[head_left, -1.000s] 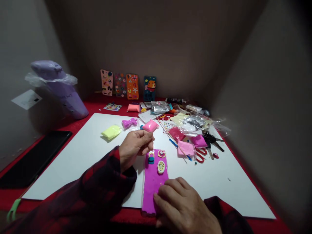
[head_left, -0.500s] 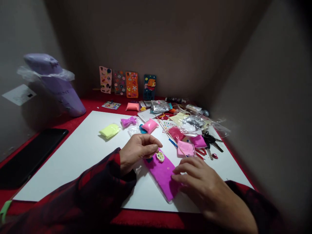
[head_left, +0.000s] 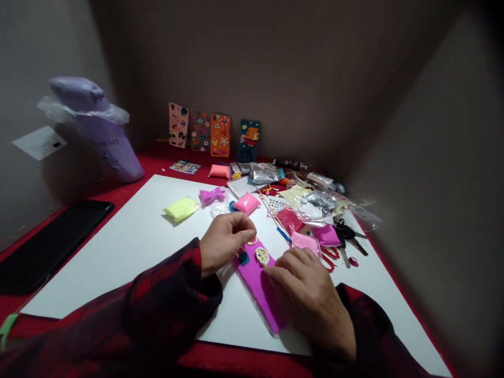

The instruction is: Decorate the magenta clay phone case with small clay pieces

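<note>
A phone case (head_left: pixel 258 291) covered in magenta clay lies slanted on the white board before me. It carries a round cream-and-yellow piece (head_left: pixel 262 256) with dark specks, a dark teal piece (head_left: pixel 243 258) and a partly hidden yellow piece (head_left: pixel 252 241) at its top end. Over that end is my left hand (head_left: pixel 226 239), thumb and forefinger pinched together; anything between them is too small to make out. My right hand (head_left: pixel 311 294) curls over the right edge of the case, its fingertips touching the magenta surface just below the round piece.
Clay packets, yellow (head_left: pixel 181 209) and pink (head_left: pixel 247 203), lie beyond the case. Red scissors (head_left: pixel 329 257), keys (head_left: pixel 348 239) and plastic wrappers (head_left: pixel 318 202) crowd the right. Decorated cases (head_left: pixel 220 135) lean on the back wall. A purple wrapped item (head_left: pixel 108 136) and black phone (head_left: pixel 59 244) are left.
My right hand has moved up and left along the case, toward the round piece. My left hand stays pinched near the top end. The view has shifted slightly.
</note>
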Demonstrator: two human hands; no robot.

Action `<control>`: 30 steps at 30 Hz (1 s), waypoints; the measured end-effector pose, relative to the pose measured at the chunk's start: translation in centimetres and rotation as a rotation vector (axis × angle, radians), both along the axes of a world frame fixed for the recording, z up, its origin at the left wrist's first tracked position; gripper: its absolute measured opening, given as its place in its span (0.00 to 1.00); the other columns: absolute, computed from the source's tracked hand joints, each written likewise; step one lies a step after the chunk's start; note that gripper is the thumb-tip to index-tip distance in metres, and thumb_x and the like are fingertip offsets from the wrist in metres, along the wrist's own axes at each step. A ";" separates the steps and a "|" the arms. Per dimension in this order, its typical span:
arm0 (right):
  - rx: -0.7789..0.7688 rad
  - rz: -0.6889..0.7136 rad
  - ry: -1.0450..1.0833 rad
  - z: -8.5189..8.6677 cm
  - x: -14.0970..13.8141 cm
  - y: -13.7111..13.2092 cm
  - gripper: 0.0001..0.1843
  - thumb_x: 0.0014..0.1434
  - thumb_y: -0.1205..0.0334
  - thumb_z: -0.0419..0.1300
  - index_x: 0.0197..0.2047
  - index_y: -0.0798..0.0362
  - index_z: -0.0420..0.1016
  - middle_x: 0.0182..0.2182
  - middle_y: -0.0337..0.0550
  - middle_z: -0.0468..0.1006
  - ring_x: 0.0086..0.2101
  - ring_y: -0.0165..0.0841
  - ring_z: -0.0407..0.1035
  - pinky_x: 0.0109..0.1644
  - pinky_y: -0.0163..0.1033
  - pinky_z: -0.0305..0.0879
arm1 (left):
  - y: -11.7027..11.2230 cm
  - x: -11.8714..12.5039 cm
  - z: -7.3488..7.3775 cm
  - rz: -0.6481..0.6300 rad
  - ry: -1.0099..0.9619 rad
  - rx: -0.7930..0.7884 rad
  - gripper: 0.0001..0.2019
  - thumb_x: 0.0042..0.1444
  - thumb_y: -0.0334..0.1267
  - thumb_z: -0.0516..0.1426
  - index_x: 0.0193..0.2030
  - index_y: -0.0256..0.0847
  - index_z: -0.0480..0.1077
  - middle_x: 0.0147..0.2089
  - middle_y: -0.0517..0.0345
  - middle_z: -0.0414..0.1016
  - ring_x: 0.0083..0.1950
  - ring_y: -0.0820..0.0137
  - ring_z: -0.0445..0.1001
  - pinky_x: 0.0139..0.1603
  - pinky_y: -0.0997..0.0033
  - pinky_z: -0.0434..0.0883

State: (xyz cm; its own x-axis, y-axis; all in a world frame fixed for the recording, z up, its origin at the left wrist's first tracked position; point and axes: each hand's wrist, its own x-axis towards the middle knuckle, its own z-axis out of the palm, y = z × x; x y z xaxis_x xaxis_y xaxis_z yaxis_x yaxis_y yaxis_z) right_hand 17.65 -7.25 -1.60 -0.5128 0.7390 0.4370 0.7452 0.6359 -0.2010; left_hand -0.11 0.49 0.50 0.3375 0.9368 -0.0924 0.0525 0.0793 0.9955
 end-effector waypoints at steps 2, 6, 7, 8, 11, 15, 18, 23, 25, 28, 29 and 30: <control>0.030 -0.006 0.031 -0.2 -0.1 0.0 0.10 0.61 0.70 0.51 0.38 0.55 0.74 0.28 0.44 0.71 0.33 0.35 0.60 0.36 0.42 0.55 | 0.0 0.0 0.0 -0.043 0.067 0.048 0.02 0.47 0.29 0.57 0.26 0.35 0.68 0.24 0.59 0.70 0.23 0.74 0.68 0.24 0.74 0.65; 0.062 -0.029 0.088 -0.4 -0.1 -0.2 0.09 0.59 0.72 0.53 0.40 0.55 0.73 0.29 0.45 0.71 0.34 0.36 0.62 0.38 0.44 0.57 | -0.2 -0.2 0.2 -0.133 0.344 0.203 0.06 0.45 0.24 0.55 0.26 0.36 0.71 0.28 0.57 0.73 0.31 0.70 0.70 0.33 0.71 0.66; 0.064 -0.039 0.095 -0.5 -0.1 -0.3 0.10 0.58 0.72 0.54 0.41 0.55 0.73 0.30 0.46 0.71 0.35 0.36 0.62 0.38 0.44 0.58 | -0.2 -0.3 0.2 -0.146 0.409 0.260 0.07 0.44 0.23 0.55 0.25 0.37 0.72 0.29 0.56 0.73 0.32 0.70 0.69 0.34 0.70 0.65; 0.067 -0.047 0.097 -0.6 0.0 -0.3 0.11 0.58 0.72 0.54 0.42 0.55 0.73 0.31 0.46 0.71 0.35 0.37 0.62 0.38 0.44 0.59 | -0.3 -0.3 0.2 -0.162 0.464 0.323 0.08 0.44 0.22 0.55 0.24 0.37 0.72 0.29 0.56 0.73 0.32 0.69 0.69 0.35 0.70 0.64; 0.081 -0.068 0.094 -0.8 0.1 -0.2 0.12 0.58 0.72 0.54 0.43 0.54 0.73 0.33 0.46 0.72 0.36 0.37 0.63 0.39 0.44 0.61 | -0.3 -0.5 -0.2 -0.243 0.589 0.516 0.09 0.45 0.22 0.55 0.24 0.38 0.73 0.29 0.55 0.73 0.36 0.67 0.68 0.37 0.70 0.63; 0.064 -0.076 0.090 -0.9 0.1 -0.1 0.12 0.57 0.72 0.54 0.43 0.54 0.73 0.34 0.46 0.72 0.37 0.37 0.63 0.39 0.44 0.61 | -0.4 -0.6 -0.6 -0.372 0.711 0.640 0.10 0.48 0.23 0.53 0.26 0.38 0.74 0.32 0.53 0.73 0.39 0.66 0.66 0.39 0.68 0.62; 0.041 -0.069 0.092 -0.8 0.2 0.0 0.12 0.58 0.71 0.53 0.44 0.55 0.73 0.34 0.47 0.71 0.37 0.38 0.62 0.38 0.45 0.61 | -0.6 -0.6 -0.6 -0.386 0.758 0.666 0.10 0.50 0.25 0.52 0.25 0.38 0.74 0.32 0.51 0.72 0.39 0.65 0.65 0.37 0.68 0.62; 0.013 -0.054 0.088 -0.7 0.3 0.0 0.14 0.57 0.71 0.53 0.45 0.54 0.73 0.36 0.48 0.70 0.38 0.39 0.61 0.39 0.46 0.60 | -0.6 -0.5 -0.4 -0.390 0.774 0.679 0.11 0.50 0.25 0.52 0.26 0.38 0.74 0.31 0.51 0.72 0.39 0.64 0.64 0.36 0.68 0.61; 0.000 -0.050 0.085 -0.7 0.3 0.0 0.14 0.57 0.71 0.53 0.46 0.54 0.72 0.36 0.48 0.70 0.38 0.39 0.61 0.39 0.46 0.60 | -0.6 -0.5 -0.4 -0.395 0.773 0.664 0.11 0.49 0.24 0.52 0.26 0.38 0.74 0.31 0.51 0.72 0.39 0.64 0.64 0.37 0.68 0.61; -0.017 -0.049 0.085 -0.6 0.3 0.0 0.14 0.58 0.70 0.53 0.47 0.53 0.72 0.36 0.47 0.70 0.38 0.38 0.60 0.39 0.45 0.59 | -0.6 -0.4 -0.3 -0.398 0.783 0.648 0.11 0.49 0.24 0.52 0.27 0.38 0.74 0.32 0.52 0.72 0.39 0.65 0.65 0.39 0.67 0.62; -0.018 -0.049 0.084 -0.6 0.3 0.0 0.14 0.58 0.70 0.53 0.47 0.53 0.72 0.36 0.47 0.70 0.38 0.38 0.60 0.39 0.45 0.59 | -0.6 -0.4 -0.3 -0.398 0.785 0.646 0.11 0.49 0.24 0.52 0.27 0.38 0.74 0.32 0.52 0.72 0.40 0.65 0.65 0.39 0.67 0.62; -0.019 -0.049 0.081 -0.6 0.3 0.0 0.14 0.58 0.70 0.53 0.47 0.53 0.72 0.36 0.47 0.69 0.38 0.39 0.60 0.39 0.45 0.59 | -0.6 -0.4 -0.3 -0.398 0.784 0.645 0.11 0.49 0.24 0.52 0.27 0.38 0.74 0.32 0.52 0.72 0.40 0.65 0.65 0.39 0.67 0.62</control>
